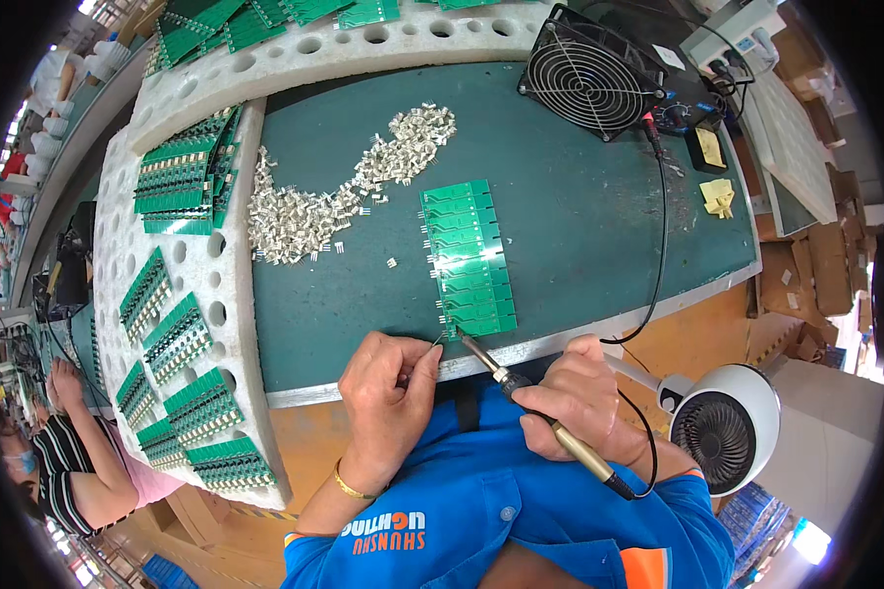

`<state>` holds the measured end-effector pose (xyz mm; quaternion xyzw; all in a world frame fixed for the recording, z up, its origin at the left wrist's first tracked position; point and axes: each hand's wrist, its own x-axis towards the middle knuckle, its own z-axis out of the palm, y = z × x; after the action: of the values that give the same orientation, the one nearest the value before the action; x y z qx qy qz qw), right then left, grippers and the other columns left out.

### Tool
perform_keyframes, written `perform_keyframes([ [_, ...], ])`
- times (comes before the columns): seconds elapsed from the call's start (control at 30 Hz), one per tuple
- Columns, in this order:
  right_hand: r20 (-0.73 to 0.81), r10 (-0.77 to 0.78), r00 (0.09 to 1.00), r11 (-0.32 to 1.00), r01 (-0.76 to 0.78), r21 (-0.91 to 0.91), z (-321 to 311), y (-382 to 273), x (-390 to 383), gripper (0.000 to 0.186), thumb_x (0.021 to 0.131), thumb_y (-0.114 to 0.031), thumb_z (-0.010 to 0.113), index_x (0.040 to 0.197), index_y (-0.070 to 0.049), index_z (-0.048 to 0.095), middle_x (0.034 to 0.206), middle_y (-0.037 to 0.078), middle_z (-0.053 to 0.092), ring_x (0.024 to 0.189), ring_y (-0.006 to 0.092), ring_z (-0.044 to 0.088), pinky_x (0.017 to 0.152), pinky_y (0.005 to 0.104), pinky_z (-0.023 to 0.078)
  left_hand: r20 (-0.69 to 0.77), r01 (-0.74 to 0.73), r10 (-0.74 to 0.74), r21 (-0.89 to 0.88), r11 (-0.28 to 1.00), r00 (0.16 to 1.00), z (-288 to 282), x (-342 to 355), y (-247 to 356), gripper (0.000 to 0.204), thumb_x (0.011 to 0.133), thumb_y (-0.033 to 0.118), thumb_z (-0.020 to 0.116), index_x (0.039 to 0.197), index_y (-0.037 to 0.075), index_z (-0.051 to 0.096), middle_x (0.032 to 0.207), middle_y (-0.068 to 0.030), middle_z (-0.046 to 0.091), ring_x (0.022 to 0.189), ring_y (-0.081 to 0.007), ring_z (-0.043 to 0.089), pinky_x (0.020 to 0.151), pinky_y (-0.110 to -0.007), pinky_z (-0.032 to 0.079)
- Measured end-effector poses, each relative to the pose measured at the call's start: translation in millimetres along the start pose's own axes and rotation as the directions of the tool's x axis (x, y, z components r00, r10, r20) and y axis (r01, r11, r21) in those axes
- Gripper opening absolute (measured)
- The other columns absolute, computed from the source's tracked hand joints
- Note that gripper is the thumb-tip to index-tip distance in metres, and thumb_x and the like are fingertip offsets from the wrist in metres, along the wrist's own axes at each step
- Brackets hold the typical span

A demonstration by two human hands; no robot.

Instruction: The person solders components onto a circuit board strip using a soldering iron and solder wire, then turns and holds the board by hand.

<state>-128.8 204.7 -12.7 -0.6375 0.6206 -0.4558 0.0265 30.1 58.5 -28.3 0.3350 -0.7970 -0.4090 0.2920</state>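
The right hand (575,407) is wrapped around a soldering iron (581,452), whose tip points at the near left corner of a green circuit board (469,260) (whether the tip actually touches is too small to tell). The left hand (388,398) has thumb and forefinger pinched together on a thin solder wire (438,342), held at that same corner. A gold bracelet (349,485) circles the left wrist.

The circuit board lies on the green tabletop (580,226), its long side running away from the person and its near end close to the front edge; small pale pins stick out along its left side. Beyond it to the left spreads a heap of small white connectors (300,224), with a few loose ones nearby.

A white foam slab (248,393) at the left carries finished-looking boards (203,404) in slanted groups. A black fan (591,86) with a wire guard stands at the far right, and a folded yellow sponge (718,198) lies near the right edge.
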Motion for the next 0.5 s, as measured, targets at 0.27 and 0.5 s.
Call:
perform_keyframes([
  [0.27,-0.047,-0.003,0.999,0.999,0.005,0.034,0.6,3.2,-4.3,0.021,0.079,-0.014,0.073,0.098,-0.006,0.068,0.062,0.0,0.056,0.055,0.018,0.053,0.065,0.0354,0.038,-0.055,0.006,-0.006,0.014,1.0,0.998,-0.7,-5.6,2.9,0.013,0.08,-0.002,0.077,0.079,0.001,0.064,0.072,-0.0091,0.059,0.056,-0.0171,0.056,0.05,-0.03,0.044],
  [0.5,-0.1,-0.087,0.991,0.996,0.087,-0.002,13.4,23.3,14.7,0.034,0.078,-0.029,0.08,0.102,-0.008,0.069,0.073,0.005,0.053,0.062,0.0228,0.052,0.06,0.0363,0.042,-0.068,0.176,-0.194,-0.211,0.962,0.979,-2.3,-14.2,1.7,0.013,0.096,0.006,0.065,0.092,0.002,0.054,0.074,-0.0024,0.052,0.063,-0.0079,0.048,0.056,-0.024,0.041],
])
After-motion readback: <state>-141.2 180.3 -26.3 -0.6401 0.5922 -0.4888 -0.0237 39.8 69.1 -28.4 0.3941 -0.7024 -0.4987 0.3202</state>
